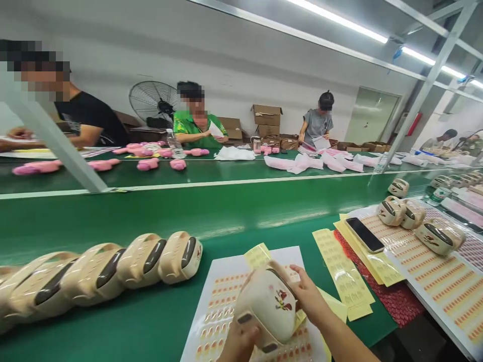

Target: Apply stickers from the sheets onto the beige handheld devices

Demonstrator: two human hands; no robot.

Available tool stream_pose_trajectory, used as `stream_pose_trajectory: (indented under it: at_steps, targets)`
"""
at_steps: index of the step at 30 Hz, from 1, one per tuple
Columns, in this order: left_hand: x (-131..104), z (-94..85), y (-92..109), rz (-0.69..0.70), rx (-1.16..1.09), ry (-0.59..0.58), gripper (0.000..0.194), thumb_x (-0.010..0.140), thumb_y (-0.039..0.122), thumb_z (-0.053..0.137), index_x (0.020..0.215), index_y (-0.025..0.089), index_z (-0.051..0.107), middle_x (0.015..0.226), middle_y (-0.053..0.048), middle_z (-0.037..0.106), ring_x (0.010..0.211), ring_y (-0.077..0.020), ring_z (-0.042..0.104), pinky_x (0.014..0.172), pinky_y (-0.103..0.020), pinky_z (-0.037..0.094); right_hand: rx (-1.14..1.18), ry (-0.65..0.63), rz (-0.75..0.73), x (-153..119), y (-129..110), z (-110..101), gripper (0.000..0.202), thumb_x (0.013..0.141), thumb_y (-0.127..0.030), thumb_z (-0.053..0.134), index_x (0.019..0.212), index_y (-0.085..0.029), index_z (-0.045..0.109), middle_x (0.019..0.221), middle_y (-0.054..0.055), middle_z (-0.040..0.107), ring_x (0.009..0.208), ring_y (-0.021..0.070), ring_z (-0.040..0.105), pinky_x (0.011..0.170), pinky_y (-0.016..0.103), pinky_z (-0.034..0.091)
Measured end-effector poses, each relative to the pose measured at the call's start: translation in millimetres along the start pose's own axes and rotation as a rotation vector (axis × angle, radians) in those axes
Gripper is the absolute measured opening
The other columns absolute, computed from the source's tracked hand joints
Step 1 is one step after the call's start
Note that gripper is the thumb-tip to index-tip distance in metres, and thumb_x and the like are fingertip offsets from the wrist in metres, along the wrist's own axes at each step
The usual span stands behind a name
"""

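A cream plastic device with a carry handle [266, 306] is tilted between my two hands, above the sticker sheets. A small red and brown printed figure shows on its pale face. My left hand [241, 337] grips its lower left side, the thumb near a dark oval foot. Against its upper right side, by the handle, my right hand [307, 294] is closed on it; some fingertips are hidden behind the casing. Underneath lies a white sheet with rows of small orange stickers [219, 311]. Yellow sticker paper [258, 255] pokes out behind the device.
On the left stands a row of similar cream devices [179, 259]. Yellow sticker strips [341, 271], a phone [364, 235] and red bubble wrap [402, 304] lie to the right, with more devices [439, 235]. Across the green divider [151, 211], several people work among pink items [147, 164].
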State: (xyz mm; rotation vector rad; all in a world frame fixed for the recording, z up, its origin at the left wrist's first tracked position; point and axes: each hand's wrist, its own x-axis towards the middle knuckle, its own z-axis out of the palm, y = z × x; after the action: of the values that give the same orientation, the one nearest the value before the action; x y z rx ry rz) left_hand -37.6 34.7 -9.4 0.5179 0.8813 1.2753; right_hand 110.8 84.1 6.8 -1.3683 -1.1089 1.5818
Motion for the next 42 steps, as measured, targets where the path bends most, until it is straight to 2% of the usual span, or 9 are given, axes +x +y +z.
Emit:
stream_pose_trajectory:
  at_steps: [2, 6, 12, 17, 22, 26, 31, 36, 42]
  targets:
    - [-0.2, -16.7, 11.3, 0.049, -0.082, 0.128, 0.070, 0.045, 0.059, 0.073, 0.107, 0.031, 0.060, 0.097, -0.002, 0.071, 0.111, -0.0359, 0.051, 0.085, -0.043, 0.047, -0.144, 0.020, -0.085, 9.7, -3.6, 1.7, 0.053, 0.063, -0.045, 0.059, 0.108, -0.021, 0.043, 0.068, -0.003, 0.054, 0.056, 0.0131, 0.053, 0.041, 0.022, 0.043]
    - [1.7, -30.5, 32.7, 0.171, -0.255, 0.283, 0.051, 0.063, 0.069, 0.051, 0.108, 0.045, 0.056, 0.101, 0.009, 0.070, 0.117, -0.0272, 0.047, 0.075, -0.034, 0.051, -0.340, 0.139, -0.137, 35.3, -8.9, -4.6, 0.017, 0.065, -0.032, 0.060, 0.068, -0.020, 0.048, 0.075, -0.001, 0.050, 0.059, 0.0101, 0.048, 0.042, 0.019, 0.042]
    - [4.6, -23.5, 32.0, 0.187, -0.259, 0.318, 0.060, 0.062, 0.075, 0.044, 0.110, 0.042, 0.057, 0.103, 0.006, 0.070, 0.118, -0.0286, 0.046, 0.080, -0.037, 0.050, -0.504, 0.098, -0.045, 49.1, 3.1, 6.9, 0.014, 0.063, -0.018, 0.058, 0.054, -0.018, 0.047, 0.063, -0.002, 0.048, 0.047, 0.0089, 0.045, 0.037, 0.020, 0.035]
    - [4.5, -17.0, 26.5, 0.140, -0.254, 0.311, 0.064, 0.061, 0.077, 0.044, 0.109, 0.037, 0.059, 0.104, 0.003, 0.069, 0.113, -0.0291, 0.051, 0.074, -0.036, 0.052, -0.592, 0.145, -0.116, 45.3, 14.9, 21.1, 0.017, 0.058, -0.006, 0.057, 0.050, -0.017, 0.047, 0.079, 0.003, 0.049, 0.068, 0.0146, 0.051, 0.064, 0.027, 0.043]
    - [6.1, -17.6, 29.6, 0.188, -0.209, 0.357, 0.066, 0.063, 0.074, 0.046, 0.111, 0.031, 0.058, 0.099, 0.000, 0.070, 0.105, -0.0294, 0.057, 0.073, -0.036, 0.052, -0.564, 0.124, -0.133, 38.4, 16.2, 20.4, 0.013, 0.061, -0.013, 0.056, 0.054, -0.018, 0.048, 0.080, 0.003, 0.049, 0.069, 0.0157, 0.051, 0.066, 0.029, 0.042]
    - [10.0, -20.2, 30.8, 0.156, -0.137, 0.408, 0.059, 0.065, 0.065, 0.054, 0.110, 0.027, 0.055, 0.096, -0.001, 0.069, 0.102, -0.0264, 0.058, 0.074, -0.032, 0.052, -0.466, -0.004, -0.066, 36.2, 10.9, 16.5, 0.017, 0.059, -0.019, 0.058, 0.049, -0.019, 0.045, 0.065, -0.001, 0.051, 0.055, 0.0124, 0.049, 0.053, 0.026, 0.041]
    - [13.3, -15.6, 30.4, 0.229, -0.032, 0.475, 0.054, 0.068, 0.060, 0.057, 0.112, 0.029, 0.050, 0.096, 0.000, 0.062, 0.095, -0.0227, 0.058, 0.067, -0.028, 0.051, -0.317, -0.172, -0.012, 32.9, 1.0, 8.7, 0.020, 0.054, -0.026, 0.064, 0.047, -0.019, 0.046, 0.048, -0.005, 0.047, 0.049, 0.0106, 0.046, 0.051, 0.025, 0.039]
    - [10.3, -7.0, 35.4, 0.248, 0.074, 0.442, 0.064, 0.063, 0.057, 0.063, 0.119, 0.032, 0.045, 0.118, -0.003, 0.054, 0.101, -0.0251, 0.054, 0.066, -0.027, 0.049, -0.184, -0.240, -0.082, 14.8, -30.2, 3.7, 0.025, 0.055, -0.038, 0.066, 0.055, -0.018, 0.052, 0.068, 0.000, 0.055, 0.059, 0.0113, 0.046, 0.057, 0.025, 0.038]
    - [11.4, -4.1, 33.6, 0.335, 0.242, 0.367, 0.067, 0.060, 0.053, 0.067, 0.118, 0.027, 0.048, 0.130, -0.006, 0.048, 0.112, -0.0279, 0.048, 0.084, -0.029, 0.043, -0.192, -0.271, -0.204, -1.2, -59.8, 29.7, 0.021, 0.056, -0.034, 0.069, 0.055, -0.018, 0.056, 0.079, 0.001, 0.052, 0.074, 0.0153, 0.048, 0.069, 0.028, 0.039]
